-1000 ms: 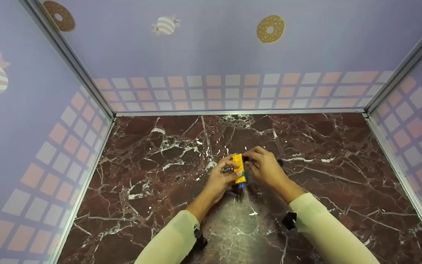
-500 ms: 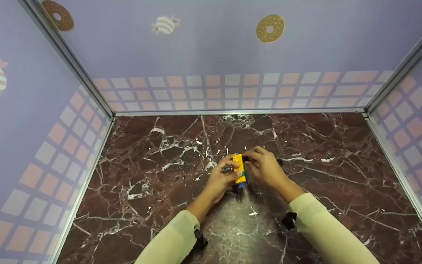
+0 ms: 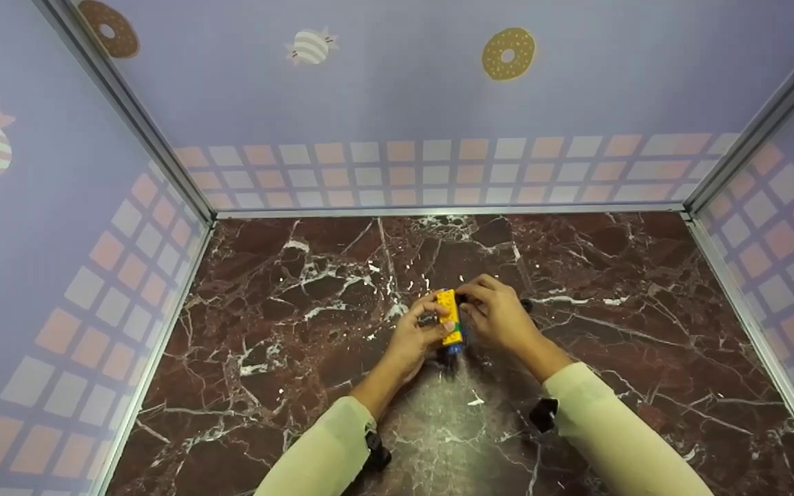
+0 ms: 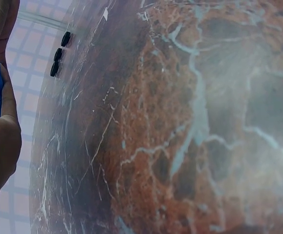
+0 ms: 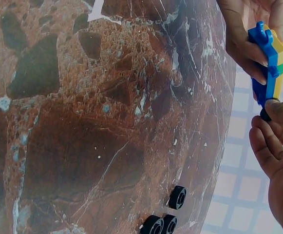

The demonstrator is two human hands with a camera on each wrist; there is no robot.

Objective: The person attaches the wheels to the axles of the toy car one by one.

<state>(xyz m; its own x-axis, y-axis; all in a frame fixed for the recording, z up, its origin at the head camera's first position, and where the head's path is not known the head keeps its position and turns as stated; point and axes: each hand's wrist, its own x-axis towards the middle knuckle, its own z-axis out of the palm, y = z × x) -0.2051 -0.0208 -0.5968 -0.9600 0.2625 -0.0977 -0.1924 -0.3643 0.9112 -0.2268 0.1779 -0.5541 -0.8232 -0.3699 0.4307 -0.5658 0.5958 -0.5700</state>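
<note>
A toy vehicle of building bricks point(image 3: 446, 303), yellow on top with a green band, is between the two hands in the head view. Its blue chassis point(image 5: 273, 58), with small axle pegs, shows in the right wrist view. The left hand point(image 3: 411, 337) grips the yellow part, thumb over its top. On the other side the right hand point(image 3: 504, 318) pinches a small black wheel point(image 5: 265, 114) between thumb and fingers, right at one end of the blue chassis. The fingers partly cover that wheel.
Three loose black wheels lie on the marbled table, one point(image 5: 178, 197) apart from a close pair point(image 5: 153, 225); part of them shows beside the right hand in the head view. Patterned lilac walls point(image 3: 397, 103) with metal edging enclose the table at the back and both sides.
</note>
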